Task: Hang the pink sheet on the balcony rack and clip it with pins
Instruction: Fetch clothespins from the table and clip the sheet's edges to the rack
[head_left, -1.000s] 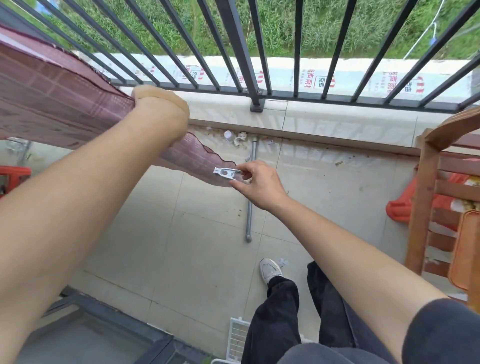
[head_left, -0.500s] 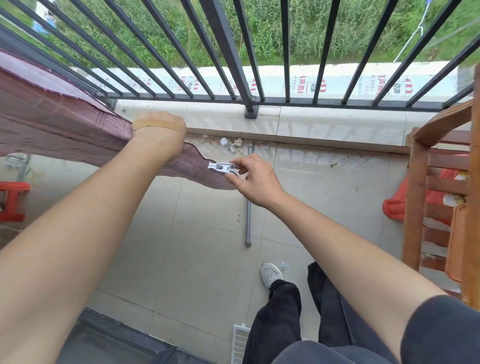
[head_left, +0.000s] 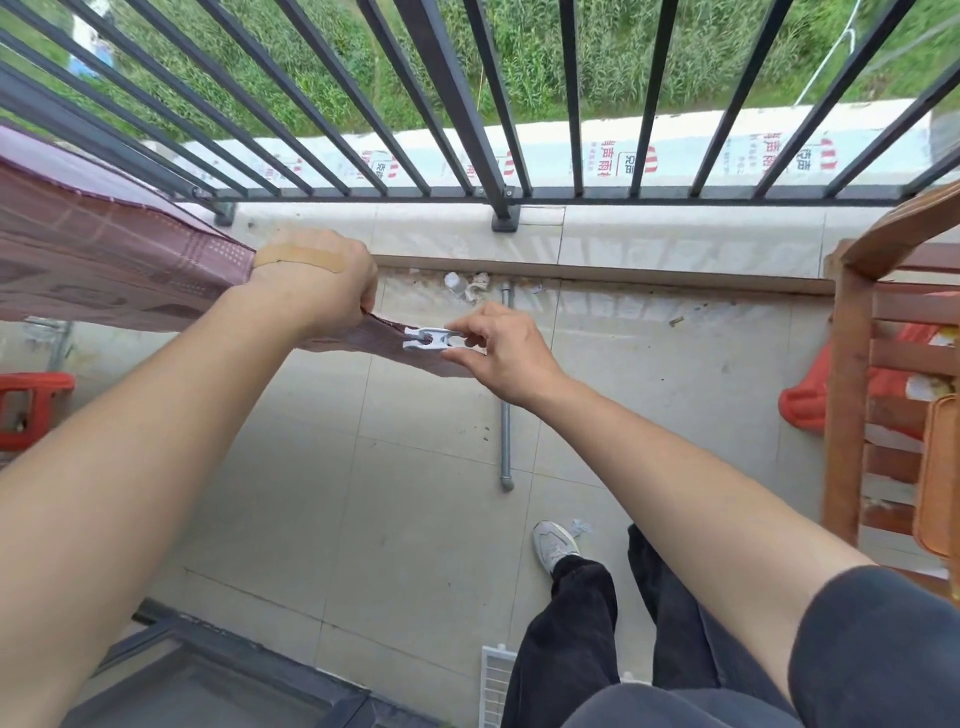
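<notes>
Pink sheet (head_left: 114, 265) stretches from left edge toward centre, above tiled balcony floor (head_left: 395, 509). Left hand (head_left: 317, 280) grips sheet in curled fist. Right hand (head_left: 498, 353), just beside it, pinches white clothes pin (head_left: 431, 339) between thumb and fingers; pin sits on sheet's end edge, between both hands.

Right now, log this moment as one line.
step: pinning sheet | left hand: grips pink sheet | right hand: pinches white pin at sheet's end
</notes>
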